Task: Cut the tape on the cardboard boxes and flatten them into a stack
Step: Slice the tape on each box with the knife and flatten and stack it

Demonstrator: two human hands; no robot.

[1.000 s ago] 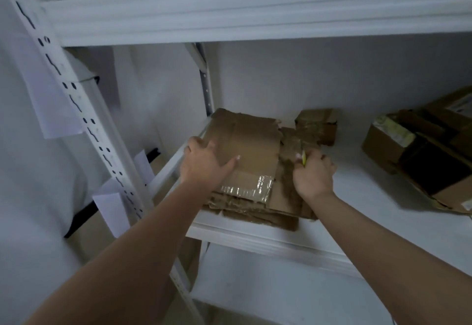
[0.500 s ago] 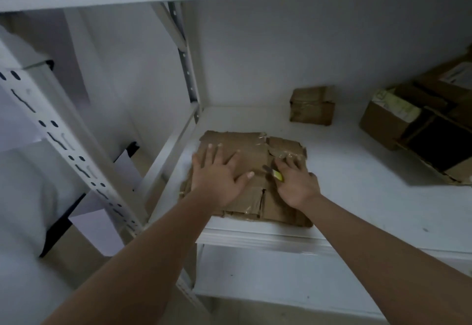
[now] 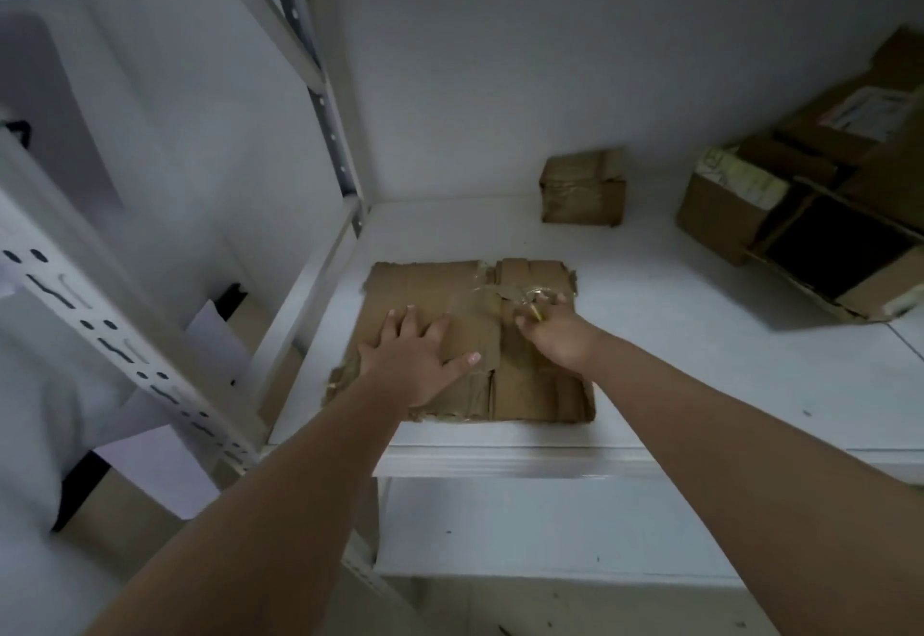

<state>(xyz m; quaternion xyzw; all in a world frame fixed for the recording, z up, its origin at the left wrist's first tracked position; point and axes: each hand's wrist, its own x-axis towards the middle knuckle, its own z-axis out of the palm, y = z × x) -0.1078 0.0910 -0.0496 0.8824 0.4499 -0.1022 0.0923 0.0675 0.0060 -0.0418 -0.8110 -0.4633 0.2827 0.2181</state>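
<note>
progress: flattened stack [image 3: 450, 335] lying on shelf [image 3: 700, 360] | left hand [image 3: 415, 360] pressing it flat-fingered | right hand [image 3: 555, 330] gripping probably a cutter [image 3: 536, 311] | remaining: small box [image 3: 582, 188], open boxes [image 3: 800, 215] waiting

A stack of flattened cardboard [image 3: 465, 335] lies flat near the front left of the white shelf [image 3: 700, 375], brown, creased, with shiny tape strips. A small taped box [image 3: 582, 188] stands behind it, apparently still sealed. Opened boxes [image 3: 810, 215] crowd the far right.

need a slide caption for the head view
Left hand presses the flattened cardboard stack on the white shelf; right hand holds a yellow cutter.
</note>
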